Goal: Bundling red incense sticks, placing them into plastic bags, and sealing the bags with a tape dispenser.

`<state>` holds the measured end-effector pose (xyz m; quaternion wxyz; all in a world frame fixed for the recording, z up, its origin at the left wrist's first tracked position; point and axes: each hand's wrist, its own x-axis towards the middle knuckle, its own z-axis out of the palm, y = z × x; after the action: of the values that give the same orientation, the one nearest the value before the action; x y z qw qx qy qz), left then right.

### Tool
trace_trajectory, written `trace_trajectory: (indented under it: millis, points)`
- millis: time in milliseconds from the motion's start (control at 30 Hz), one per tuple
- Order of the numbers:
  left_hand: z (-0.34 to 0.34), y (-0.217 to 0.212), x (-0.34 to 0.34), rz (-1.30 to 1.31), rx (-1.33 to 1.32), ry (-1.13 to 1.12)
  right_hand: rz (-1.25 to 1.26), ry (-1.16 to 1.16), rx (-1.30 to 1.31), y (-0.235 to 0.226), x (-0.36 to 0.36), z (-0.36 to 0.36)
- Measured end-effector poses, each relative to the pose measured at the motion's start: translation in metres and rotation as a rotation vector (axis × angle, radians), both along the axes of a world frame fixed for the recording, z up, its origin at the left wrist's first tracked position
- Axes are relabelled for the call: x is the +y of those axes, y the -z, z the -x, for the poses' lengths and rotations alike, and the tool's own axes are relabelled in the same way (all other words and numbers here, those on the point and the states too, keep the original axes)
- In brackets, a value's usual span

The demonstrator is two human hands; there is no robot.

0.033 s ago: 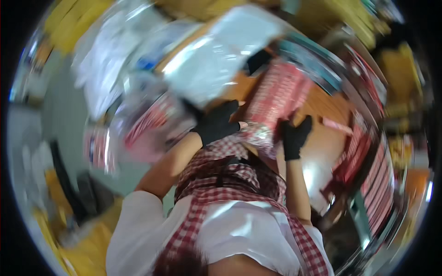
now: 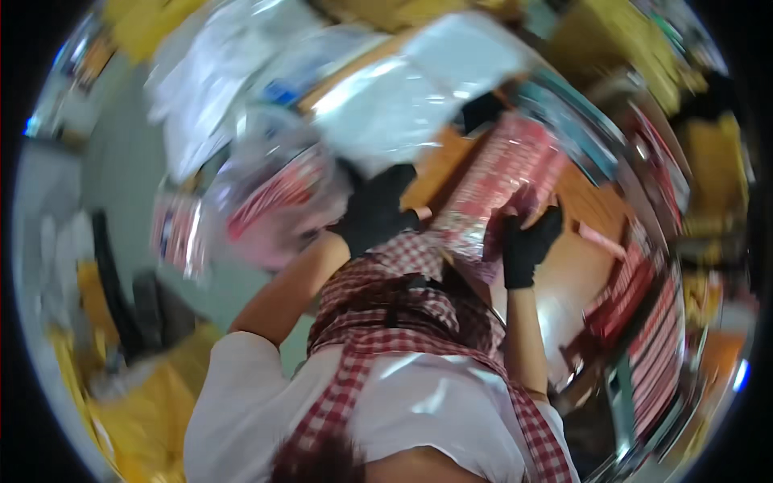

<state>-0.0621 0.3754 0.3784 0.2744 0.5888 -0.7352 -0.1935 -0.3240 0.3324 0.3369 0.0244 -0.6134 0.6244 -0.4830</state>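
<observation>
A long bundle of red-and-white patterned packs in shiny clear wrap lies slantwise on the brown tabletop, its near end close to my apron. My left hand, in a black glove with bare fingertips, is just left of that end. Its thumb and fingers are apart, with nothing visible in them. On the other side my right hand, gloved alike, rests at the bundle's near right edge. Its fingers look spread against the wrap, though blur softens them; I cannot tell whether they pinch the film.
A white plastic-covered stack lies beyond my left hand. A clear bag with red packs sits to the left. Further red packs are piled at right, near a small pink strip. Teal boxes stand behind the bundle.
The whole view has shifted slightly. My left hand has drawn back a little from the bundle's near end. My right hand has moved slightly further over its right edge.
</observation>
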Motion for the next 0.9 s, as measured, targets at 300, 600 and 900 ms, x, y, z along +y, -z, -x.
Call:
trace_trajectory:
  millis: [300,600,900]
  points:
    - [-0.325,0.058,0.226,-0.093,-0.528,-1.286,0.191,-1.381,0.851,0.018,-0.004,-0.315]
    - [-0.375,0.094,0.064,-0.493,-0.298,-0.635,-0.184,-1.488,1.284,0.007,0.029,-0.325]
    - [-0.188,0.075,0.189,-0.235,-0.239,-0.279,0.526,-1.714,1.003,0.057,0.037,-0.342]
